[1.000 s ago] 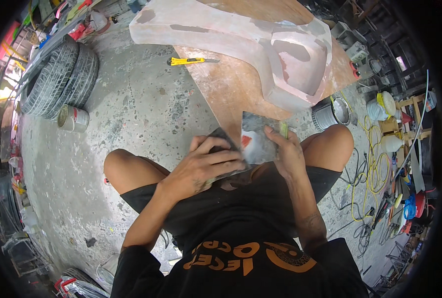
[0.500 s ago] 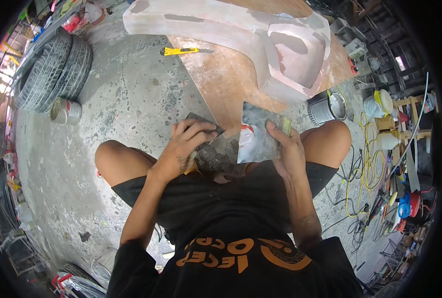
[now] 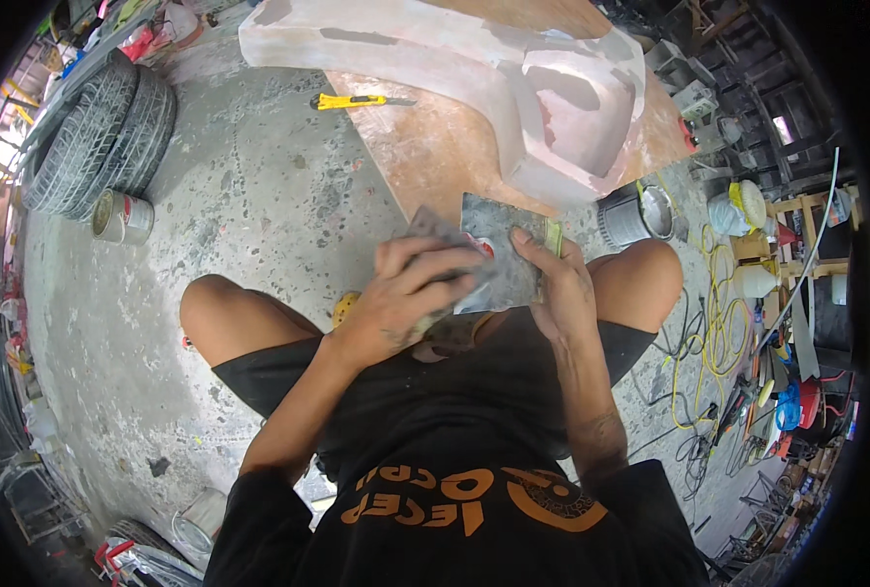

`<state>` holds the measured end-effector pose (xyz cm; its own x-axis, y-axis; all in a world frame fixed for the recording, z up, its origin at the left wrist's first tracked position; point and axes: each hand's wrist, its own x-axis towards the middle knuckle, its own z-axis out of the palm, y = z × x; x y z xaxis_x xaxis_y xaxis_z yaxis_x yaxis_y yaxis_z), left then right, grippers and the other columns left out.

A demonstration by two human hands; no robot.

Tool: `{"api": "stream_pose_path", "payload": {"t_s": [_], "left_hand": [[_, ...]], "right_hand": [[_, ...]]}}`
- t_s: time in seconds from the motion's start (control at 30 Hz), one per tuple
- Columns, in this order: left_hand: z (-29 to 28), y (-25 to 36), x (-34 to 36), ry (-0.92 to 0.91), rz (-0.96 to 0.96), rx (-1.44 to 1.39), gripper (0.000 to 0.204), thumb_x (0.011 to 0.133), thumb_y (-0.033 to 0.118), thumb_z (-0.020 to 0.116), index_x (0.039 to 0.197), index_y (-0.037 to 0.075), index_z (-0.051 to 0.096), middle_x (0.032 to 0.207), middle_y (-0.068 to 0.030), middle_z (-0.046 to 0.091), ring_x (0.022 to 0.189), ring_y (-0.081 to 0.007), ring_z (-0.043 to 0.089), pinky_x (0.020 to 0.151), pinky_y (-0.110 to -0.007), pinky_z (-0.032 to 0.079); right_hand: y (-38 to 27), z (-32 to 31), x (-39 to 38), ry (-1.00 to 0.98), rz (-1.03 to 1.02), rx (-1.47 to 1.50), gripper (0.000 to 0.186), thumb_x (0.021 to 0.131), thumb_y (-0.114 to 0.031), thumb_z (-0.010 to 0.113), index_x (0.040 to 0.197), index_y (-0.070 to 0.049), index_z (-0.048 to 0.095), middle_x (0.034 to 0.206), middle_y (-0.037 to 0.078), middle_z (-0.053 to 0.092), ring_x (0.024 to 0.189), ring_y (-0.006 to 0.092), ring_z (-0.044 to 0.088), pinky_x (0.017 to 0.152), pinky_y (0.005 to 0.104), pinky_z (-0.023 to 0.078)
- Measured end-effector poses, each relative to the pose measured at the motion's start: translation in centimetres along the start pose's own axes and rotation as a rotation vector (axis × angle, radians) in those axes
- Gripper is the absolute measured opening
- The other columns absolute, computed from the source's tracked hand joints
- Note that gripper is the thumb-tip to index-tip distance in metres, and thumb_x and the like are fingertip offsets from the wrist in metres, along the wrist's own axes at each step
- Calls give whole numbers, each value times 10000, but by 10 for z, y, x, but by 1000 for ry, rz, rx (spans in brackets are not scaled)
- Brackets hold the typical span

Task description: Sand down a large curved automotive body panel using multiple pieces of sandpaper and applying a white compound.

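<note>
My left hand [image 3: 417,292], slightly blurred, is closed on a dark grey flat piece [image 3: 433,227] that looks like folded sandpaper. Its fingertips reach over the left side of a smeared grey plate [image 3: 499,264], covering part of a whitish, red-marked patch there. The plate is gripped at its right side by my right hand [image 3: 562,279], thumb on top and fingers underneath. A yellowish-green strip [image 3: 553,235] shows beside that thumb. Whether the dark piece touches the plate I cannot tell.
Ahead, a large whitish-pink moulded part [image 3: 513,108] lies on a brown board [image 3: 411,147]. A yellow utility knife [image 3: 362,101] rests at the board's left edge. Two tyres [image 3: 112,142] and a can [image 3: 122,217] stand left; a bucket [image 3: 641,215] and yellow cord [image 3: 714,303] are right.
My left hand has moved right with the dark piece, from beside the plate to over its left side. My right hand keeps its hold on the plate, shifted slightly left.
</note>
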<state>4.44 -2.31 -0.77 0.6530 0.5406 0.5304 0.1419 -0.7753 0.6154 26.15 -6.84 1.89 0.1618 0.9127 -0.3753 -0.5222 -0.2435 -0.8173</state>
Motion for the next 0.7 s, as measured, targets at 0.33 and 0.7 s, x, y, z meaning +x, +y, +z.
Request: {"api": "stream_pose_path", "payload": {"t_s": [0.33, 0.7], "left_hand": [[-22, 4, 3, -169, -18, 101, 467, 653, 7, 632, 1109, 105, 643, 1332, -6, 602, 1177, -278, 516, 982, -410, 343], [-11, -32, -18, -204, -175, 236, 401, 881, 337, 475, 1175, 106, 619, 1359, -70, 576, 1234, -296, 476, 1025, -446, 315]], "right_hand": [[2, -15, 15, 8, -44, -79, 284, 931, -89, 647, 1184, 31, 599, 1060, 98, 678, 953, 185, 669, 838, 328, 545], [-12, -4, 2, 32, -25, -5, 294, 925, -82, 654, 1191, 23, 585, 1080, 92, 667, 987, 199, 658, 863, 338, 538]]}}
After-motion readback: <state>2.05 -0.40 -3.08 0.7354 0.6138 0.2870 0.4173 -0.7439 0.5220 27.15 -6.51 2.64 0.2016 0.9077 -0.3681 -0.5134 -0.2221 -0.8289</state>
